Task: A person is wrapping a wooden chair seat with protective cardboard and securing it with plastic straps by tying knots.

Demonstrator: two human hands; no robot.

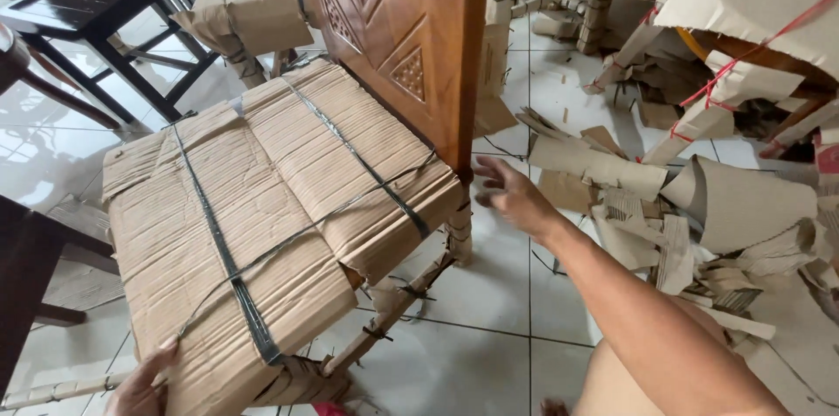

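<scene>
A wooden chair with a carved backrest [398, 27] stands before me, its seat wrapped in corrugated cardboard [262, 215] bound with dark plastic straps [232, 272]. The chair's legs are wrapped in cardboard strips too. My left hand [140, 385] touches the wrapped seat's near front corner at the bottom left, fingers against the cardboard. My right hand [511, 193] reaches out with fingers apart just right of the backrest's lower edge, close to the seat's rear corner, holding nothing.
Torn cardboard scraps [690, 215] litter the white tiled floor on the right. Another cardboard-wrapped piece bound with red string [752, 5] stands at the upper right. Dark table frames [105, 23] stand at the upper left, and dark wood [26, 276] at the left edge.
</scene>
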